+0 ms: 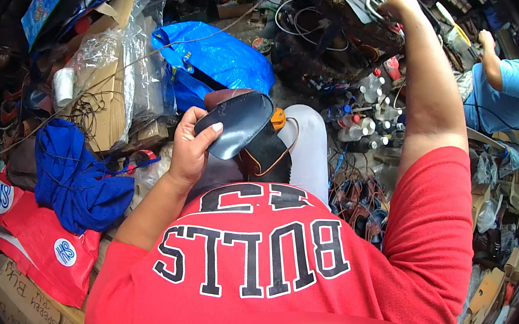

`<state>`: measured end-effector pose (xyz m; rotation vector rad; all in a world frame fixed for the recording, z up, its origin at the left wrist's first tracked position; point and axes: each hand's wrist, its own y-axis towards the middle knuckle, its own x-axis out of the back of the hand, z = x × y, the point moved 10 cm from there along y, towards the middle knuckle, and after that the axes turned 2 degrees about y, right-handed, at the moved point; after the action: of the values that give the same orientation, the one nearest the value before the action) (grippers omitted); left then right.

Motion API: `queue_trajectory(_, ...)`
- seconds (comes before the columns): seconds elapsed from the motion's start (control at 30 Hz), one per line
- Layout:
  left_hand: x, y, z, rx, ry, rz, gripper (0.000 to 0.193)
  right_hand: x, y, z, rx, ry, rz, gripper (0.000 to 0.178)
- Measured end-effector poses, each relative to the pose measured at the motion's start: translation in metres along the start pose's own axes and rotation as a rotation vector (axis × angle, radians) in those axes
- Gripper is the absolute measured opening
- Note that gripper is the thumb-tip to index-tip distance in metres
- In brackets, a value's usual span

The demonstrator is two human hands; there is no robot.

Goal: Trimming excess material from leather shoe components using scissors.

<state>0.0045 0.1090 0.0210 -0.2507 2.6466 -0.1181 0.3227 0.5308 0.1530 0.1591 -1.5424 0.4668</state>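
Holding a dark shoe [241, 128] sole-up over the lap, the left hand [190, 148] clasps its toe, thumb across the sole. The right hand [400, 1] reaches up into tangled wires [306, 18]; whether it grips anything cannot be told. With attention overhead, the loosely pinched shoe could slip down.

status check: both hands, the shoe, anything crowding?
Left hand grips the dark shoe, sole up, over the lap. Right hand raised among tools on the cluttered bench. Bottles crowd nearby.
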Motion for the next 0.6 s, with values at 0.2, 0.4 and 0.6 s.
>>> queue_trajectory(0.2,0.005,0.018,0.006,0.086,-0.152,-0.024,0.012,0.04,-0.111,0.106,-0.104,-0.095,-0.529,0.034)
queue_trajectory(0.4,0.03,0.018,0.014,0.207,-0.215,-0.198,0.031,-0.092,-0.173,0.163,0.486,0.328,-0.693,0.01)
queue_trajectory(0.6,-0.009,0.03,-0.005,0.231,-0.147,-0.137,0.035,-0.24,-0.067,0.076,-0.084,-0.032,-0.292,0.031)
